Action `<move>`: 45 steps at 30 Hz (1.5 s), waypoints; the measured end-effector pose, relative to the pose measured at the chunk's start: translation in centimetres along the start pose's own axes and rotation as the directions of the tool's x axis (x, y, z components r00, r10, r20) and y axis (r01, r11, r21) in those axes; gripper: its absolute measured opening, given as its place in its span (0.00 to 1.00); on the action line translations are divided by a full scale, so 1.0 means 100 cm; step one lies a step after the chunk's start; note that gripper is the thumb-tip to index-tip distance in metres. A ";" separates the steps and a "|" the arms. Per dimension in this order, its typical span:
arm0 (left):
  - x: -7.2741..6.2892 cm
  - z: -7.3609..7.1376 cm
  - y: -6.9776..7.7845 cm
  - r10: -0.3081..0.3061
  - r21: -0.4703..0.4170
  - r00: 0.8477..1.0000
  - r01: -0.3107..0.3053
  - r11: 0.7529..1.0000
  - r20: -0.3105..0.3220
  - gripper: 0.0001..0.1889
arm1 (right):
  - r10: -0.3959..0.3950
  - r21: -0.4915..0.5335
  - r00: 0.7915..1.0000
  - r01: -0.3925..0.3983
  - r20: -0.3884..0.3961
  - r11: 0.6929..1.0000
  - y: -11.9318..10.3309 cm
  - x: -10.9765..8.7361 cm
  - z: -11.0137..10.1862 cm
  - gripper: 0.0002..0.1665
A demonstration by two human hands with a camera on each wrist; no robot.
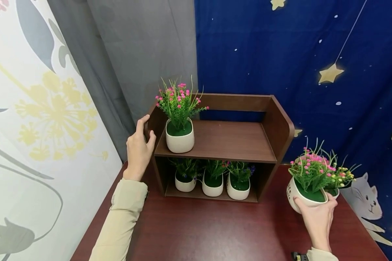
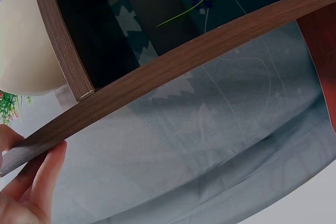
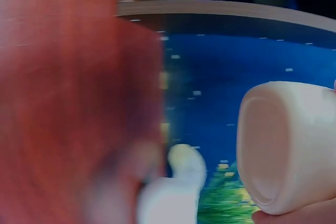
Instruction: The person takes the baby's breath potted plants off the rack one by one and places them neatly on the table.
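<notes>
In the head view my left hand (image 1: 138,154) pinches the left side panel of a brown two-tier wooden shelf (image 1: 232,139), thumb on one face and fingers on the other. The left wrist view shows this grip at the panel's edge (image 2: 47,135). Out to the right, my right hand (image 1: 317,217) holds a potted plant (image 1: 310,170) with pink flowers by its white pot, which has dark lettering. The right wrist view shows the pot's underside (image 3: 265,148), off the table. Another pink-flowered plant (image 1: 179,136) stands on the upper tier's left end.
Three white-potted plants (image 1: 212,185) line the lower tier. A plant with yellow and red flowers (image 1: 341,177) is partly hidden behind the held one. Under the shelf is a dark red table (image 1: 202,232). Grey and blue curtains (image 1: 241,54) hang behind; a patterned white panel (image 1: 52,145) borders the left.
</notes>
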State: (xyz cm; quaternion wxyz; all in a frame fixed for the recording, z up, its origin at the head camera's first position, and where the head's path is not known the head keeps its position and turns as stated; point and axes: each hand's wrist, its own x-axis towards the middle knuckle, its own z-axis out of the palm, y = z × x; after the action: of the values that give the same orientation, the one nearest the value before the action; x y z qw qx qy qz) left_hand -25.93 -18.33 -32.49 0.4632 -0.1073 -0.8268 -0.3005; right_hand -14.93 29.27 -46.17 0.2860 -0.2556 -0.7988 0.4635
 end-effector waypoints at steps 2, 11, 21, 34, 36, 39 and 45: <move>-0.001 0.000 0.000 0.000 0.000 1.000 0.000 1.000 -0.002 0.24 | 0.005 0.002 1.000 -0.005 0.009 1.000 0.011 0.001 0.006 0.54; 0.000 0.000 0.000 -0.006 0.002 1.000 0.006 1.000 -0.003 0.24 | -0.031 -0.018 0.999 0.031 0.016 0.999 0.052 0.008 0.028 0.52; 0.000 0.000 0.001 -0.009 -0.004 1.000 0.009 1.000 0.004 0.25 | -0.053 -0.050 0.996 0.057 0.070 0.997 0.084 0.016 0.036 0.54; 0.001 -0.001 0.003 -0.007 -0.006 1.000 0.007 1.000 0.009 0.25 | -0.023 -0.064 0.990 0.032 0.136 0.997 0.097 0.029 0.037 0.54; 0.001 -0.001 0.003 -0.008 -0.006 1.000 0.008 1.000 0.010 0.25 | -0.017 -0.062 0.989 0.027 0.149 0.998 0.098 0.031 0.036 0.54; 0.001 -0.001 0.003 -0.009 -0.007 1.000 0.009 1.000 0.010 0.25 | -0.010 -0.063 0.985 0.021 0.173 0.998 0.099 0.036 0.035 0.55; 0.000 -0.001 0.002 -0.009 -0.005 1.000 0.009 1.000 0.010 0.24 | -0.011 -0.076 0.975 0.028 0.221 0.997 0.101 0.044 0.034 0.54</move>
State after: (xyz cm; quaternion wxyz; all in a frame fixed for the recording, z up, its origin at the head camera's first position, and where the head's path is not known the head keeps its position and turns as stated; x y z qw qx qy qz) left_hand -25.78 -18.30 -32.33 0.4575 -0.1061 -0.8288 -0.3043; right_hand -18.96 34.59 -55.52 0.1898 -0.2057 -0.8456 0.4545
